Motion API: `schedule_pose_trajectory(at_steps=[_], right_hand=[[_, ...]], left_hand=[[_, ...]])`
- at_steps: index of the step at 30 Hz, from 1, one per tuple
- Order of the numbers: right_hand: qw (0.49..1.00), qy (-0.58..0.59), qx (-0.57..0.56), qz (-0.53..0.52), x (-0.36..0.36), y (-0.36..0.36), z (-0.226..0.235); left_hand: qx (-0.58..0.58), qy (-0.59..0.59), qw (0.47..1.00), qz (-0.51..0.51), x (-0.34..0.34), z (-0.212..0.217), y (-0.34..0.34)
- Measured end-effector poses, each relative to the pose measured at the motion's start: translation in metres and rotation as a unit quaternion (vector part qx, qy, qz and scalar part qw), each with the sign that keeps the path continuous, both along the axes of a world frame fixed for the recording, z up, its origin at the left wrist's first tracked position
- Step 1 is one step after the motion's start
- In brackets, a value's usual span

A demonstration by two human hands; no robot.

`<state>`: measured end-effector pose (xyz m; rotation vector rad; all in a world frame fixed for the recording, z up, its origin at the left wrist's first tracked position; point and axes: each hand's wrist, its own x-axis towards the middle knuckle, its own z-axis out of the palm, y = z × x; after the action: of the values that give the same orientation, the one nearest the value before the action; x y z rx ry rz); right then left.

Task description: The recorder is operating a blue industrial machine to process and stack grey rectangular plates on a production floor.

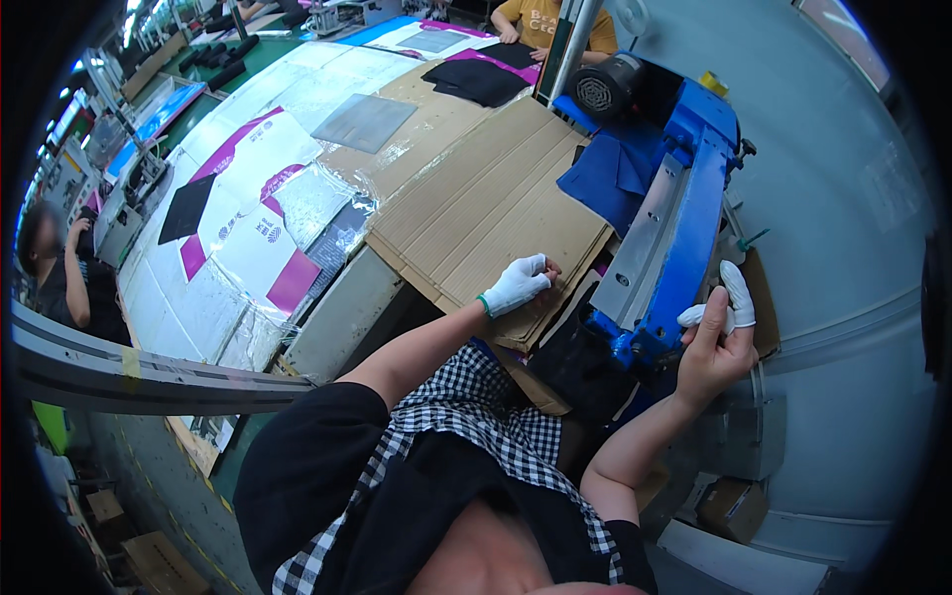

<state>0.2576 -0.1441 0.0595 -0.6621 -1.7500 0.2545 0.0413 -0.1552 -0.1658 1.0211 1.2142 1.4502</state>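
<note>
My left hand (518, 286), in a white glove with bare fingertips, rests over the near right part of a stack of flat brown cardboard (476, 198). Its fingers are curled together; whatever may be between them is too small to make out. Raised in the air right of a blue machine (684, 238) is my right hand (722, 332). White covers sit on some of its fingers, which are bent but apart, with nothing visible in them. A metal bar runs along the machine's near side. Dark material (580, 352) hangs below the machine's near end, partly hidden.
A motor (607, 87) tops the machine, with blue cloth (607, 178) beside it. Black sheets (481, 77), a grey sheet (365, 123) and white-purple printed sheets (263, 218) lie on the wide table. A metal rail (149, 372) crosses at left. Two other people work beyond.
</note>
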Motion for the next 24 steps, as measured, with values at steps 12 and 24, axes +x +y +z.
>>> schedule_pose_trajectory(at_steps=[12,24], right_hand=[[1.0,0.01,0.007,-0.003,-0.001,-0.001,0.001],[1.0,0.016,-0.011,0.008,-0.003,-0.004,0.004]], left_hand=[[-0.016,-0.055,0.998,-0.013,0.0,0.014,-0.004],[-0.014,0.061,0.996,0.064,-0.025,0.031,-0.02]])
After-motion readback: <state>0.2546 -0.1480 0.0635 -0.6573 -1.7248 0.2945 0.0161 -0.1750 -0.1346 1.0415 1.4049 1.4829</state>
